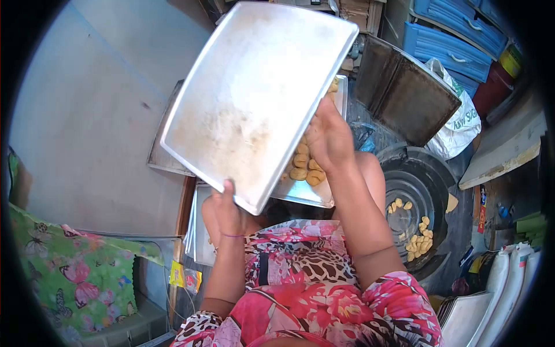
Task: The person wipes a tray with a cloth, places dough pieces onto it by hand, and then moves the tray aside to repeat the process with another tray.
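A large metal baking tray [260,69] is tilted up in front of me, with worn brownish marks on the side facing me. My left hand [227,209] grips its lower edge, thumb on the near face. Along the right edge, my right hand [330,137] holds the same tray, its fingers partly hidden behind it. Beneath it lies a second metal tray [309,194] bearing several golden-brown pastry pieces [299,162]. The raised tray hides most of that lower tray.
To my right, a round black tub [399,185] holds loose pastry pieces [420,240]. Dark used trays [404,89] lean by a white sack [457,124] and blue drawers [451,40]. A pale panel [98,127] and butterfly-print cloth [75,272] are left.
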A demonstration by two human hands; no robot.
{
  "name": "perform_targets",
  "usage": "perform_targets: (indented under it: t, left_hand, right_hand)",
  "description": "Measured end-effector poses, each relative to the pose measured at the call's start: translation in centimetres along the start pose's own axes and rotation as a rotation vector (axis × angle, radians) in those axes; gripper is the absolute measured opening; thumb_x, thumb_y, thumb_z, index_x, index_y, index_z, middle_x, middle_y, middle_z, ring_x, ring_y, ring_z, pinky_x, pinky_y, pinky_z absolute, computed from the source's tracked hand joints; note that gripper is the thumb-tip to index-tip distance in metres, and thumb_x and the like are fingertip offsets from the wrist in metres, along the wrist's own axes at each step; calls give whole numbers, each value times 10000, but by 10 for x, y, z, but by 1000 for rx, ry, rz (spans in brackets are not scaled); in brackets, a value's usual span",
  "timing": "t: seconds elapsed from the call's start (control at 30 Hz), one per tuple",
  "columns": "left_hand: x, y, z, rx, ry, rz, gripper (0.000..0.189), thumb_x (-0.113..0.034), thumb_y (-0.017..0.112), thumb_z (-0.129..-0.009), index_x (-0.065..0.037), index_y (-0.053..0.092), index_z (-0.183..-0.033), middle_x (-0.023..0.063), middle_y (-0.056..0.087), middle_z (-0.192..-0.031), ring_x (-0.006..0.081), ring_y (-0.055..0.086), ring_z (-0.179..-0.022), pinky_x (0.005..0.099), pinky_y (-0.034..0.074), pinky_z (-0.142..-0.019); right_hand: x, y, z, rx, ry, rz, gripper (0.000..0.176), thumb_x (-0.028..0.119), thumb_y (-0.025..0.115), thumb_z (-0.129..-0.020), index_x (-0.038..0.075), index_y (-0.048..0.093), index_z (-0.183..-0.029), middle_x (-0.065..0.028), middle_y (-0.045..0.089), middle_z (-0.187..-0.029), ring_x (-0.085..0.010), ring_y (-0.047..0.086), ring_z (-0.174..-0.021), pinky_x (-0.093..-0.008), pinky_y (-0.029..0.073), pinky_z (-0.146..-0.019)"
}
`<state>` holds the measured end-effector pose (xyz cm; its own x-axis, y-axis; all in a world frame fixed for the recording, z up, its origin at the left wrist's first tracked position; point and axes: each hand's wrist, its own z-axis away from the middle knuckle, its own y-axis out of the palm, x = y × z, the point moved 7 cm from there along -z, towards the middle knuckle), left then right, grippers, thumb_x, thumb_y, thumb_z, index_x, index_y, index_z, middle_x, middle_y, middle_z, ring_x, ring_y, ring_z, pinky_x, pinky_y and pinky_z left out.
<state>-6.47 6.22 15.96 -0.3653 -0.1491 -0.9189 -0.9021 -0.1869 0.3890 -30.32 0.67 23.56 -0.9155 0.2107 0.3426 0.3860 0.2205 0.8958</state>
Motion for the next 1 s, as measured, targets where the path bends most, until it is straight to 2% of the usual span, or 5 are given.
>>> perform_targets:
  t: [0.03,0.23,0.63,0.8,1.0]
  left_hand:
    - [6,1,7,32,-75,-154,495,-183,524,-930,19,350,-1347,121,493,-1276,236,506,-1143,350,409,-974]
    - [35,-30,-25,202,-246,476,495,-406,529,-918,-35,441,-1232,83,517,-1219,201,507,-1117,361,421,-952]
    - [96,-109,-77,59,-304,-538,199,-187,567,-913,-11,577,-1004,78,612,-790,74,553,-566,208,409,-381]
    - [73,-101,-85,-76,79,-799,208,-162,550,-899,23,618,-965,150,652,-870,228,627,-825,319,476,-767]
    - [43,-94,-68,-127,345,-1056,210,-157,650,-805,-50,638,-986,156,517,-1100,338,572,-953,370,482,-792]
  right_hand:
    - [1,-24,-6,-130,-106,389,464,143,504,-917,-5,363,-1334,-139,489,-1264,-236,459,-1189,-359,348,-1033]
    - [19,-103,-15,-204,-14,418,384,-11,540,-841,-7,474,-1219,-112,616,-1054,-192,607,-951,-303,485,-873]
    - [45,-244,-28,-507,21,1262,463,10,435,-796,-75,486,-1248,-157,637,-984,-175,612,-782,-264,475,-693]
    - [50,-212,-25,-464,-144,1416,469,34,447,-816,-72,468,-1272,-195,643,-1011,-188,619,-865,-276,465,-760]
    - [48,-163,-22,-401,-376,2354,525,152,617,-799,35,488,-1295,-224,506,-1170,-359,471,-1111,-406,370,-965]
